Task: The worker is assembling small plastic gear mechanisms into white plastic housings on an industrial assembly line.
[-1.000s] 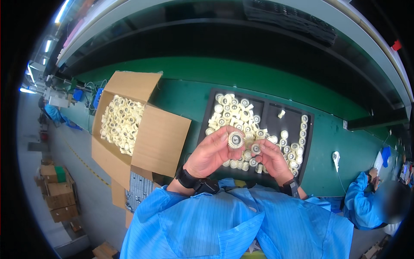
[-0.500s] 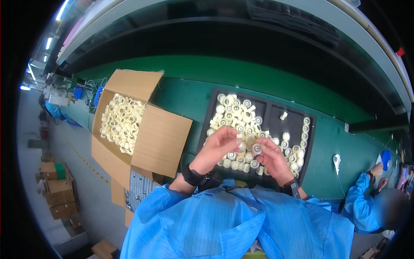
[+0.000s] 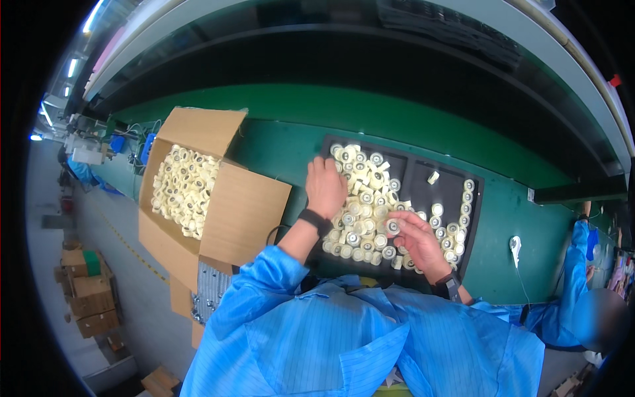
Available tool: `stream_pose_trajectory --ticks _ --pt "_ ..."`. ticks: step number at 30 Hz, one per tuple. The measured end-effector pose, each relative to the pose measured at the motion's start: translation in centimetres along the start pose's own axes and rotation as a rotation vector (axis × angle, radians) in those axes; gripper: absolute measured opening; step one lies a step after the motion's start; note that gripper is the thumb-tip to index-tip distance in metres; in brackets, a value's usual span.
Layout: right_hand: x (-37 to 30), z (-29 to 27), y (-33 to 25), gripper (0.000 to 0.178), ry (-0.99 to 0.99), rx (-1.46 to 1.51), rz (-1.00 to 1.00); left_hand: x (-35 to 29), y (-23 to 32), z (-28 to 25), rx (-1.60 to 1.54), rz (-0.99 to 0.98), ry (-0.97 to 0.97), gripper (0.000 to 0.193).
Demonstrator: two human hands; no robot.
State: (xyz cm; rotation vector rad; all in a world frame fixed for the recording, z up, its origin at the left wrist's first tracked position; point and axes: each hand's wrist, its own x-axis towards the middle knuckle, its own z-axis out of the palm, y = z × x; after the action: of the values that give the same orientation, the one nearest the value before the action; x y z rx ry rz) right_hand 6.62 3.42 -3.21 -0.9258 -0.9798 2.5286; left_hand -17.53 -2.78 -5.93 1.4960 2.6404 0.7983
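Over the black tray (image 3: 450, 192), I see my right hand (image 3: 421, 246) pinching one wheel (image 3: 393, 226) and cannot tell my left hand's (image 3: 325, 188) hold, with one column of wheels (image 3: 465, 208) lined up rightward, the leftward pile (image 3: 362, 198) unarranged.

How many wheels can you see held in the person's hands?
1: a wheel in the right hand. The left hand, at the tray's left edge, may hide another.
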Motion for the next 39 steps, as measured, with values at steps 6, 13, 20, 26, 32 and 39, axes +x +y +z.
stream_pose_trajectory --ticks 6,13,20,26,32,39 --pt "-0.5 -0.4 -0.3 0.025 0.012 0.004 -0.032 3.4 0.1 0.0 0.063 -0.307 -0.337 0.027" --pt "-0.7 -0.8 0.2 0.026 0.011 0.023 -0.033 3.0 -0.8 0.2 0.054 -0.172 -0.361 0.028" --pt "-0.6 -0.2 0.3 0.026 -0.021 0.020 -0.005 3.0 -1.1 0.2 0.078 -0.153 -0.293 0.030" --pt "-1.5 0.0 0.3 0.029 0.009 0.003 -0.036 1.9 -1.1 0.1 -0.067 -0.096 -0.221 0.033" --pt "-1.5 -0.3 0.4 0.028 0.031 0.029 -0.024 -0.4 -0.5 -2.5 -0.276 -0.064 0.019 0.031" --pt "-1.2 0.0 0.3 0.028 0.040 0.004 -0.031 -2.2 1.0 -6.4 -1.723 -0.574 -0.454 0.027"
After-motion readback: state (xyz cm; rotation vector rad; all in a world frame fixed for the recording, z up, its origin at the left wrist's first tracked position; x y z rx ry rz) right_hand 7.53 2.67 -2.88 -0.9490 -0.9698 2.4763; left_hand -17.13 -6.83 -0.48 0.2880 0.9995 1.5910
